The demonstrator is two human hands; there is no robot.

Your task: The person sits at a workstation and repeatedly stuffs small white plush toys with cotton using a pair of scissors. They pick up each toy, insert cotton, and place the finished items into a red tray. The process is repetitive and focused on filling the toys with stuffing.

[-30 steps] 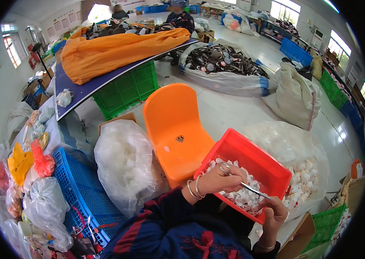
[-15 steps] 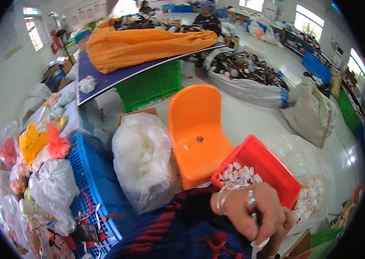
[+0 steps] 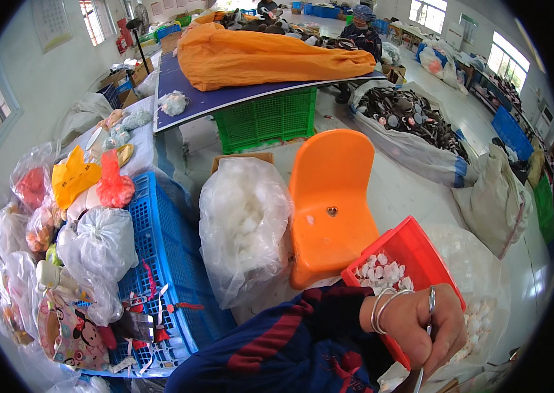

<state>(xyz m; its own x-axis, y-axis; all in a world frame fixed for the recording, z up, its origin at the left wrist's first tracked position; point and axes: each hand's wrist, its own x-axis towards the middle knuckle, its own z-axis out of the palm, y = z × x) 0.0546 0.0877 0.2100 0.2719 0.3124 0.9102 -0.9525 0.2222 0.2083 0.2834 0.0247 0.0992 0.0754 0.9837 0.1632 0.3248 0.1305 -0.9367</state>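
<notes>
My left hand (image 3: 424, 327), with silver bangles at the wrist, reaches from the lower middle over the near edge of the red tray (image 3: 414, 239). Its fingers are closed on a slim silver metal tool (image 3: 419, 378) that points down; its exact kind is hard to make out. Beside the tool, at the lower edge, shows a small white piece (image 3: 393, 378). Several white pieces (image 3: 381, 270) lie in the tray, partly hidden behind the hand. My right hand is out of view.
An orange chair (image 3: 332, 183) stands left of the tray, with a clear bag of white stuffing (image 3: 245, 223) beside it. A blue crate (image 3: 169, 262) holds bags at left. More white pieces (image 3: 483, 321) lie on plastic at right. Behind stands a blue table (image 3: 214, 108).
The view has turned left, so everything sits further right. My left hand has moved slightly over the tray, and the fingers seen beneath it earlier no longer show.
</notes>
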